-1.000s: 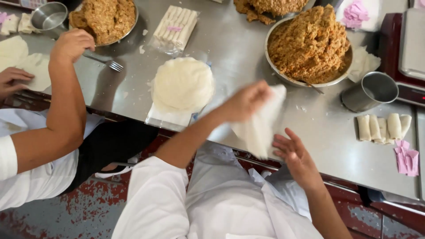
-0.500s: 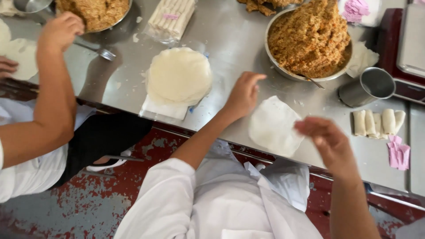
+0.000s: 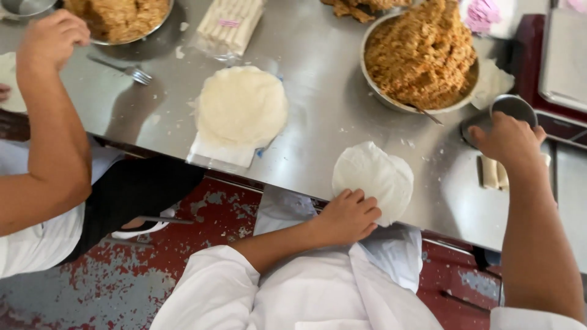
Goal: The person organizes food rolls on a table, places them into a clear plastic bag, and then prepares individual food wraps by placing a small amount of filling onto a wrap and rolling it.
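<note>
Thin white wrapper, rumpled, pinned by left hand fingers flat, grip apart.

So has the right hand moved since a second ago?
Yes. The right hand has gone from the table's near edge, beside the wrapper, out to the metal cup right of the filling bowl.

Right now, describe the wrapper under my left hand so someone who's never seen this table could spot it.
Start at the big steel bowl of brown filling. Come straight toward the near edge of the metal table: the single wrapper lies there, its edge under the left hand. Unlike the thick stack of wrappers further left, it is one thin, translucent sheet.
</note>
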